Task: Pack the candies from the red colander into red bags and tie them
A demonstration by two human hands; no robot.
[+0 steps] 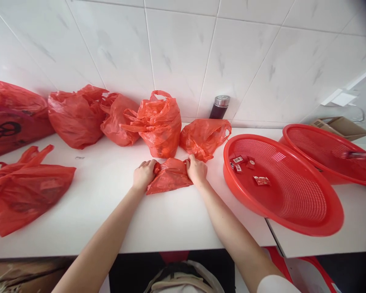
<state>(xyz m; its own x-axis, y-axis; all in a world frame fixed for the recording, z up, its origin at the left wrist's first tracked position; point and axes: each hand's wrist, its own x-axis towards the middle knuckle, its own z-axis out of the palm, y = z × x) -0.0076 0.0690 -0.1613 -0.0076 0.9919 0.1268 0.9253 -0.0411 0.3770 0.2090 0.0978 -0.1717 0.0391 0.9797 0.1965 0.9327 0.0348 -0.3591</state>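
Observation:
A small red plastic bag (172, 179) rests on the white table in front of me, something packed inside it that I cannot make out. My left hand (144, 174) is closed on its left upper edge, the plastic bunched in the fingers. At the right upper corner, my right hand (197, 169) pinches the same bag. Right behind it stands a fuller red plastic bag (160, 126) with its handles up. Another red bag (203, 136) slumps just beyond my right hand.
To the right, a red plastic basket (280, 183) holds several small packets (261, 180); a second red basket (329, 150) stands behind it. A dark flask (219, 107) is by the tiled wall. More red bags (76, 118) line the left, one (33, 191) nearer the front edge.

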